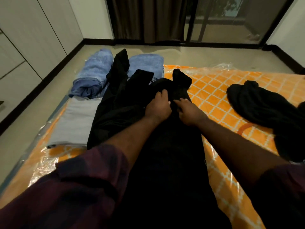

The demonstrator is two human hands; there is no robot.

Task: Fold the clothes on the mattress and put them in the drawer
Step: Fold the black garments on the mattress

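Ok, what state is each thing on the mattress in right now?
Black garment: spread out, unfolded, gripped by both hands.
Left hand: fingers curled into it.
Right hand: pinching it.
Blue jeans: folded.
Grey cloth: folded flat.
Black heap: crumpled, unfolded.
Mattress: plastic-wrapped.

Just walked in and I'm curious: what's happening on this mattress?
A person is sorting laundry on an orange patterned mattress. The left hand and right hand both pinch a black garment spread out in front of them. Beyond it lie two folded blue jeans and a grey folded piece; another black garment sits crumpled to the right. No drawer is clearly visible.
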